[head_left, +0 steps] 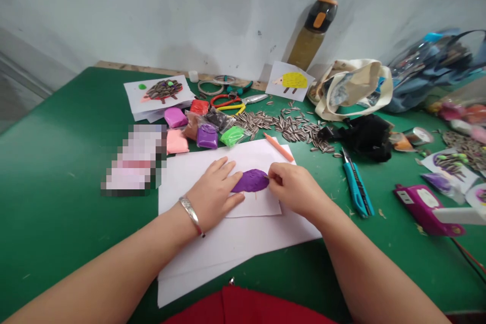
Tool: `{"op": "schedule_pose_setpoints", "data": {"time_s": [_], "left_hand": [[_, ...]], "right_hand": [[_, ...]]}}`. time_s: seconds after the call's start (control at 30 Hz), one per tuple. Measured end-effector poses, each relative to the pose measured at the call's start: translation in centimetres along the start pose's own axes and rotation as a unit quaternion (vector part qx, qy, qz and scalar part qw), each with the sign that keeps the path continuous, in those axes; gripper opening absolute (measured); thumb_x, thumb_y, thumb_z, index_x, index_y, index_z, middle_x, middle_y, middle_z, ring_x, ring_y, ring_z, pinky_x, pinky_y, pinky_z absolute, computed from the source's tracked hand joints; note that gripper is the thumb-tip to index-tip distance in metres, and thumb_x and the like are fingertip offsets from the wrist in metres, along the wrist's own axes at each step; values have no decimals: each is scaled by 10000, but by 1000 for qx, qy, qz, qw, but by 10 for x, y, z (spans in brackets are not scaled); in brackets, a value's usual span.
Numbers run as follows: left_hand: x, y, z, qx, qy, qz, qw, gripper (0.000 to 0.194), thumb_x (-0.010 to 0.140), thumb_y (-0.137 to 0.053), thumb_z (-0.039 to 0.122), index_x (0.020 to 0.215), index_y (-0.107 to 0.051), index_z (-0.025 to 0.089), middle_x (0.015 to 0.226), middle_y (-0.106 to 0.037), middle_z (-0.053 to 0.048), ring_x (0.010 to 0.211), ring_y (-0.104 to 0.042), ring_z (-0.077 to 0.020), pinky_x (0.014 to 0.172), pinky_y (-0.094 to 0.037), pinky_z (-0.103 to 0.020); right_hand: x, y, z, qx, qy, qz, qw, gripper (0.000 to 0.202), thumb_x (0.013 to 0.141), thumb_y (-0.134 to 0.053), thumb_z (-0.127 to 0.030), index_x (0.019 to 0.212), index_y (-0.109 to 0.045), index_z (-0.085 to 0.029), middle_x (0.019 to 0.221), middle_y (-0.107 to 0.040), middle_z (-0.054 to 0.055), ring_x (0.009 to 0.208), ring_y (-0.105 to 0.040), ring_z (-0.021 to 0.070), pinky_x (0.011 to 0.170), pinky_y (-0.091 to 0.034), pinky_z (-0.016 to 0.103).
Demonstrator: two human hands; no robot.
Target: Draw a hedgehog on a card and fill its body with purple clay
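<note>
A flattened oval of purple modelling clay (250, 180) lies on a small white sheet (261, 207), which rests on larger white paper (182, 258). A short drawn line shows below the clay. My left hand (214, 190), a silver bangle at its wrist, lies spread on the paper with its fingertips touching the clay's left end. At the clay's right edge, my right hand (290, 185) is closed in a pinch. A tiny bit of something shows at its fingertips, too small to name. An orange pen (279, 148) lies above the clay.
Sunflower seeds (292, 126) are scattered behind the paper. Bagged clay packs (207, 135) and scissors (254, 99) sit left of them. To the right are a teal utility knife (357, 187), a black cloth item (368, 136) and a magenta device (429, 210). A bottle (311, 35) leans against the wall.
</note>
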State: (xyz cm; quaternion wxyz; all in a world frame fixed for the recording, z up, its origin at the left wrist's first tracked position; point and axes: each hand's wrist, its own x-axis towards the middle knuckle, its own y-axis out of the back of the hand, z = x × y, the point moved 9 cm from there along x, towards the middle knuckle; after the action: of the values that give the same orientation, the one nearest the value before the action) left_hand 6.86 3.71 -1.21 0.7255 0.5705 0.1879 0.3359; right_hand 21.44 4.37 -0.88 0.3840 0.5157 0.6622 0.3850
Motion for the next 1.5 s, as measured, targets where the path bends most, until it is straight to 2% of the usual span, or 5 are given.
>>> {"op": "schedule_pose_setpoints", "data": {"time_s": [0.63,0.77,0.93,1.17,1.5], "left_hand": [[0,2,-1,-18,6,7,1000,409,886,-580,348,1211,-610,103,1325,-538,-196,1296,-414,-379,1064,-382,-562],[1,1,0,-13,4,-3,1000,418,885,-590,333,1215,-608,76,1309,-542,-203,1289,-414,-382,1084,-357,-554],[1,0,-1,-13,8,-3,1000,418,887,-588,344,1212,-604,82,1305,-542,-196,1287,-414,-378,1083,-362,-550],[1,0,0,-13,5,-10,1000,408,895,-565,346,1224,-591,105,1315,-539,-183,1295,-403,-369,1076,-365,-558],[0,2,0,-22,-11,22,999,330,947,-421,225,1201,-603,122,1290,-560,-175,1287,-425,-331,1068,-383,-553]], "right_hand": [[-2,3,-7,17,29,7,999,122,770,-494,-113,690,-531,-196,640,-539,-18,594,-447,120,558,-267,244],[-8,9,-24,48,89,35,994,122,832,-488,-115,761,-559,-185,750,-559,12,701,-491,136,633,-334,243],[-14,-4,-43,51,136,-3,989,173,910,-447,-132,823,-589,-178,798,-553,28,744,-504,146,678,-371,256],[-14,-15,-50,-6,167,34,985,200,934,-431,-161,870,-620,-164,833,-585,71,809,-518,184,723,-391,297],[-14,-22,-53,-5,179,16,984,198,932,-432,-142,869,-616,-174,887,-624,77,849,-541,190,745,-415,300]]}}
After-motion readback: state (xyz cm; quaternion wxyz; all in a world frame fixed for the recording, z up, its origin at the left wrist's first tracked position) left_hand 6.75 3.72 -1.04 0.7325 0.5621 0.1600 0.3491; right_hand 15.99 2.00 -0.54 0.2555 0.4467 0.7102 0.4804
